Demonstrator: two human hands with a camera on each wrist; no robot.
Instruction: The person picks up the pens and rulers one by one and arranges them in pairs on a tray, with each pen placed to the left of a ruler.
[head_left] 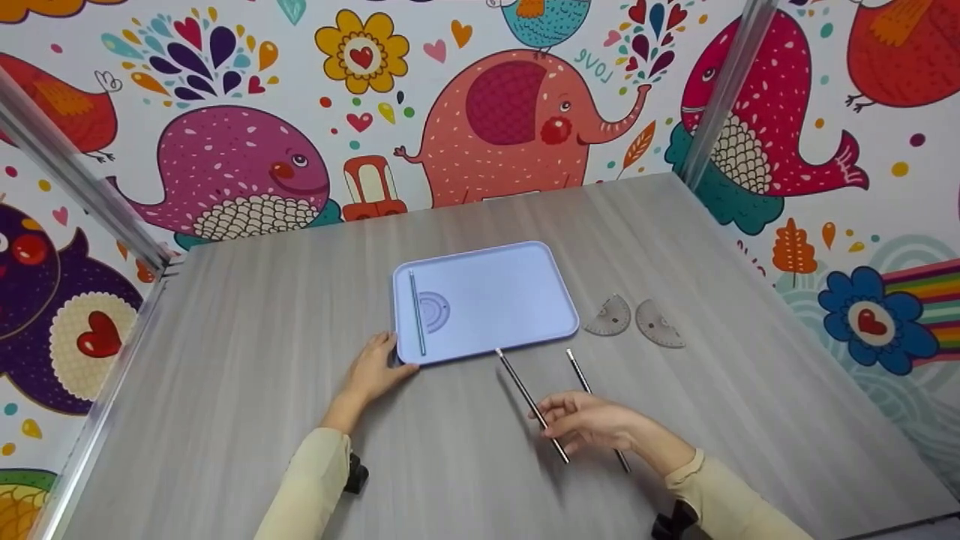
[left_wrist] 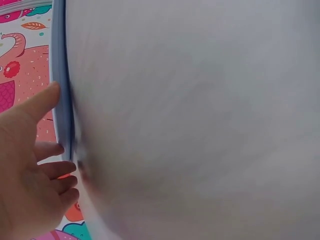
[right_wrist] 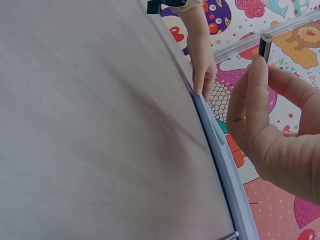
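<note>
My right hand (head_left: pixel 589 421) pinches a dark pencil (head_left: pixel 525 390) between thumb and fingers, its pale tip toward the tray. In the right wrist view the pencil's other end (right_wrist: pixel 265 46) pokes out past the fingertips. A second dark pencil (head_left: pixel 579 370) lies on the table, partly hidden behind that hand. My left hand (head_left: pixel 372 369) touches the near left corner of a light blue tray (head_left: pixel 502 296), thumb at the front edge and fingers at the left side. On the tray's left part lie a green pencil (head_left: pixel 417 315) and a clear protractor (head_left: pixel 436 312).
Two clear protractors, one nearer the tray (head_left: pixel 611 316) and one farther right (head_left: pixel 660 324), lie on the wood-grain table (head_left: pixel 300 300). Behind the table stands a wall (head_left: pixel 262 45) with cartoon animals, and metal posts (head_left: pixel 727 97) rise near its back corners.
</note>
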